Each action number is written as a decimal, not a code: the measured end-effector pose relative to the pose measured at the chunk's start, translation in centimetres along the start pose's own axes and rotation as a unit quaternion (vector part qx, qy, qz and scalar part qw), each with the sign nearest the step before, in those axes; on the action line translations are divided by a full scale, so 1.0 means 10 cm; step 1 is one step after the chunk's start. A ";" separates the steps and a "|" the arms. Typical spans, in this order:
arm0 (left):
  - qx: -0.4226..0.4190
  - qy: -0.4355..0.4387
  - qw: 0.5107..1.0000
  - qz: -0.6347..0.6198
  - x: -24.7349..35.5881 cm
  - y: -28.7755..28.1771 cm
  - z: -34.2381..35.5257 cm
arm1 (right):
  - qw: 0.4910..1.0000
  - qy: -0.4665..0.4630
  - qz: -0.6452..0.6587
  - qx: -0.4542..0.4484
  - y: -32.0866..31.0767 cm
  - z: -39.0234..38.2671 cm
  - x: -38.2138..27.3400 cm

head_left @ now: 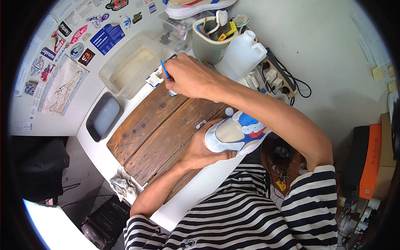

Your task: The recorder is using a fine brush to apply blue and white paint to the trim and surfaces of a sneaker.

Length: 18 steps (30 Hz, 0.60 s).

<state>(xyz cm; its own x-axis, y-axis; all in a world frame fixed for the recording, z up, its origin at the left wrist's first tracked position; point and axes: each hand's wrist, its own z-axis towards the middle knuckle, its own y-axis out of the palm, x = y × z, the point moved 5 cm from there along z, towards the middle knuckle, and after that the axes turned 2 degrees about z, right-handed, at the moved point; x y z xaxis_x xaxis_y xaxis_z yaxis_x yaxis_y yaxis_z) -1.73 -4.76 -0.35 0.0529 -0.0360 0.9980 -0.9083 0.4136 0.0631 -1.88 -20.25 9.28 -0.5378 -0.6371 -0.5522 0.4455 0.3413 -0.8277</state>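
My left hand (208,148) grips the toe end of a sneaker (225,134) with cream mesh and white, blue and red panels, low over the wooden board (150,137). My right hand (183,75), reaching across to the back of the board, is closed on a thin blue tool (164,67) whose lower end is hidden in my fingers. Beside it sit a small white-and-blue box (153,78) and a small round container (172,93), partly covered by my hand. A small white cap (229,111) lies near the shoe.
Behind are a clear plastic tub (118,73), a brush bin (208,48), a white jug (239,58) and a power strip (277,79) with cables. A dark tray (104,116) stands left, a crumpled rag (123,185) at the front-left, another shoe (200,8) at the top.
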 end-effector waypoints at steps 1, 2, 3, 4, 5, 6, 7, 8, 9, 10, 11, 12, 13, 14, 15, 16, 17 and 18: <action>-0.002 -0.002 1.000 0.000 0.00 0.00 0.01 | 1.000 0.001 -0.001 0.002 0.00 0.00 0.02; -0.002 -0.007 1.000 0.000 -0.01 0.00 0.00 | 1.000 0.003 0.000 -0.002 0.02 -0.01 0.02; -0.002 -0.008 1.000 0.001 0.00 0.00 0.00 | 1.000 0.006 0.001 -0.006 0.03 -0.01 0.02; 0.000 -0.008 1.000 -0.010 0.00 0.01 0.00 | 1.000 0.005 0.001 -0.005 0.02 -0.01 0.03; 0.002 -0.010 1.000 -0.021 0.01 0.02 0.00 | 1.000 0.003 0.004 0.001 -0.03 -0.02 0.03; 0.002 -0.010 1.000 -0.021 0.01 0.02 0.00 | 1.000 0.002 0.006 0.008 -0.07 -0.02 0.02; 0.002 -0.010 1.000 -0.022 0.01 0.02 0.00 | 1.000 0.002 0.007 0.008 -0.08 -0.02 0.02; 0.000 -0.010 1.000 -0.023 0.01 0.03 0.01 | 1.000 -0.004 0.008 0.016 -0.11 -0.01 0.03; -0.002 -0.010 1.000 -0.024 0.00 0.03 0.01 | 1.000 -0.009 0.009 0.024 -0.13 -0.02 0.04; -0.002 -0.002 1.000 -0.009 -0.02 0.04 0.01 | 1.000 -0.007 0.007 0.025 -0.15 -0.04 0.05; 0.001 0.004 1.000 0.005 -0.02 0.03 0.01 | 0.998 -0.023 0.030 0.056 -0.21 -0.05 0.01; 0.000 0.003 1.000 0.004 -0.02 0.03 0.00 | 0.994 -0.038 0.052 0.088 -0.27 -0.08 -0.03; 0.002 0.001 1.000 -0.004 -0.01 0.03 0.00 | 0.991 -0.029 0.087 0.099 -0.34 -0.16 -0.02; 0.007 0.000 1.000 -0.015 0.00 0.03 0.00 | 0.987 -0.021 0.121 0.107 -0.50 -0.28 -0.16; 0.012 -0.004 1.000 -0.021 -0.04 0.02 -0.02 | 0.976 -0.026 0.170 0.132 -0.62 -0.43 -0.25; 0.014 -0.006 1.000 -0.023 -0.04 0.01 -0.04 | 0.963 -0.029 0.214 0.161 -0.76 -0.63 -0.32; 0.009 -0.003 1.000 -0.027 -0.04 0.02 -0.02 | 0.942 -0.053 0.266 0.197 -0.91 -0.90 -0.36; 0.011 0.003 1.000 -0.026 -0.05 0.03 -0.01 | 0.915 -0.078 0.322 0.228 -1.02 -1.16 -0.38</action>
<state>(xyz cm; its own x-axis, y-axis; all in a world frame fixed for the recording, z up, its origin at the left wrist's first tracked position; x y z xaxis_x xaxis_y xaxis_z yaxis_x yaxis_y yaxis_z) -1.99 -4.53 -0.87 0.1024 -0.0518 0.9934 -0.9128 0.3920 0.1145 -12.70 -13.30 18.70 0.0346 -0.5073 -0.8611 0.9060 0.3796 -0.1872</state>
